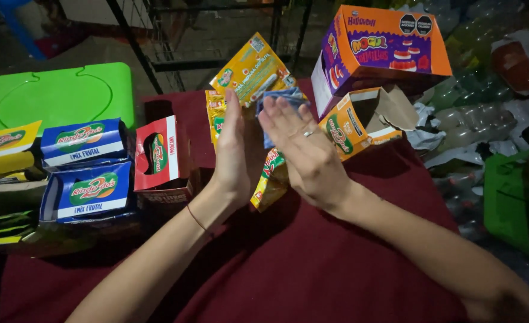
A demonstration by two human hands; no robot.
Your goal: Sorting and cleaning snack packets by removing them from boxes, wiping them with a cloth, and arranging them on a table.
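Both hands are raised over a dark red tablecloth (288,263), palms facing each other, fingers straight and together. My left hand (231,152) stands edge-on; my right hand (303,149), with a ring on one finger, is a little apart from it. Neither holds anything. Between and behind them lie several flattened yellow sachets (252,70), a blue sachet (288,96) and a small yellow-red packet (270,179) under my right palm.
Two blue cartons (85,143) and a red-white carton (159,155) stand at the left, a green plastic lid (55,93) behind them. An orange-purple box (378,48) and an opened orange carton (360,119) sit at the back right. Plastic bottles and bags (479,113) pile up beside the table.
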